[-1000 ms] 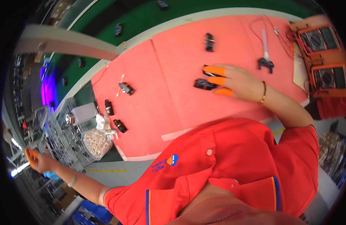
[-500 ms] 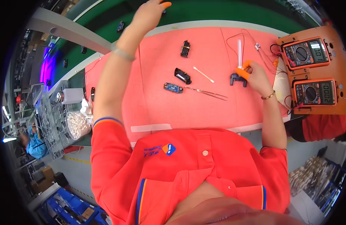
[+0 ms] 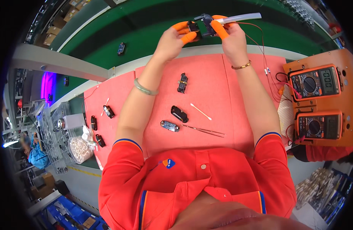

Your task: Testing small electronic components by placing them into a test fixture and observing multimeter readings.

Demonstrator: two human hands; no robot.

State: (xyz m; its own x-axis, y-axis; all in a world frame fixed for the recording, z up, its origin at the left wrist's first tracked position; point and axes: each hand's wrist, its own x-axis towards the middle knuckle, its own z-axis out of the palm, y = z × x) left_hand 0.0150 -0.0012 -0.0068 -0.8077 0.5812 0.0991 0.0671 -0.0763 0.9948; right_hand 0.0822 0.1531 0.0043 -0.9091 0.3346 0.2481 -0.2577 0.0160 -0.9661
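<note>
Over the far green belt, my left hand (image 3: 172, 42), with orange finger cots, grips a small black module (image 3: 193, 29) between thumb and fingers. Facing it, my right hand (image 3: 234, 41), also in orange cots, is closed on a black pronged test fixture (image 3: 208, 25) with a translucent tube handle (image 3: 243, 17) and red wires. The fixture's prongs point at the module; I cannot tell whether they touch. Behind my hands on the pink mat lie another black module (image 3: 182, 83), a black housing (image 3: 179, 114), a blue circuit board (image 3: 170, 125), tweezers (image 3: 203, 130) and a cotton swab (image 3: 201, 111).
Two orange multimeters (image 3: 315, 85) stand on a brown panel at the right, wired to the fixture. More black modules (image 3: 108, 111) lie at the mat's left, near a tub of cotton swabs (image 3: 80, 149) and a white bottle (image 3: 74, 121). A blue board (image 3: 121, 48) rests on the belt.
My left hand has come back from the far belt, now with a black module. My right hand has lifted the fixture off the mat and brought it up beside the module, its tube tilted sideways.
</note>
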